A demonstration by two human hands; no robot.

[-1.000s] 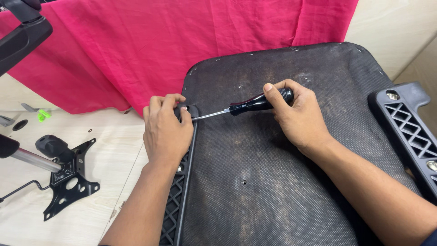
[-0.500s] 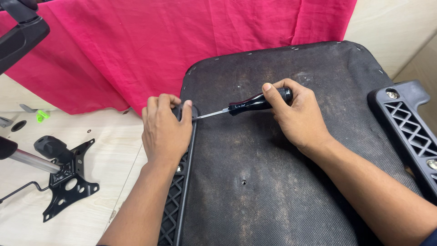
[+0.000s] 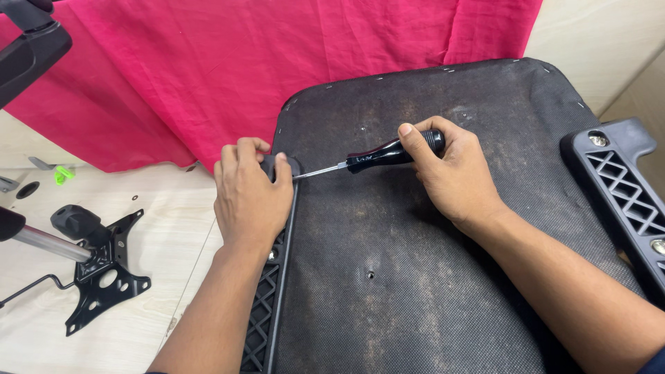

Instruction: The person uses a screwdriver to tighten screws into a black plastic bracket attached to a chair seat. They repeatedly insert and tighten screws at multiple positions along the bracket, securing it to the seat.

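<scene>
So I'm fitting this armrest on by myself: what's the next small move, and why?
Probably turn the screwdriver in place while pressing it toward the bracket. Its tip sits at the top end of the armrest bracket, where the left hand pins that bracket against the seat base. The right hand already grips the handle, so nothing looks in need of repositioning.

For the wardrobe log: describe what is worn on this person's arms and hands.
Both forearms are bare, with no gloves, rings or watch on the left hand or right hand. Only a sliver of dark blue sleeve shows at the right arm's upper end.
</scene>
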